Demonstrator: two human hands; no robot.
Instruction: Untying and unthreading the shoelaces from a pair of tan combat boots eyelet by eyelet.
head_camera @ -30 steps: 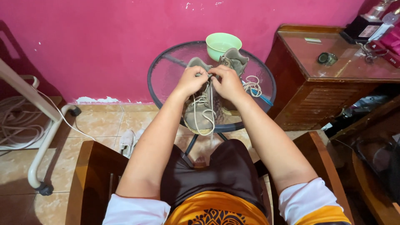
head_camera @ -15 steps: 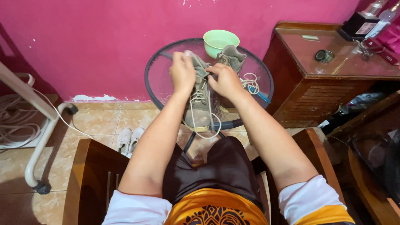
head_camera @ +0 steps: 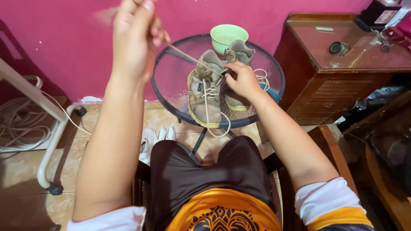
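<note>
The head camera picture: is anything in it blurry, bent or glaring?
Head view: the raised left hand is soft and looms large near the lens; the boot and right hand on the glass table look sharp; the wooden cabinet top shows pale glare; edges bow slightly.

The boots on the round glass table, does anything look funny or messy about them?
Yes. The nearer boot is only partly laced: its lace is pulled out long and tight by the raised left hand, while the right hand steadies the boot's top. Another loose end dangles over the table's rim. The farther boot's lace lies in a heap.
</note>
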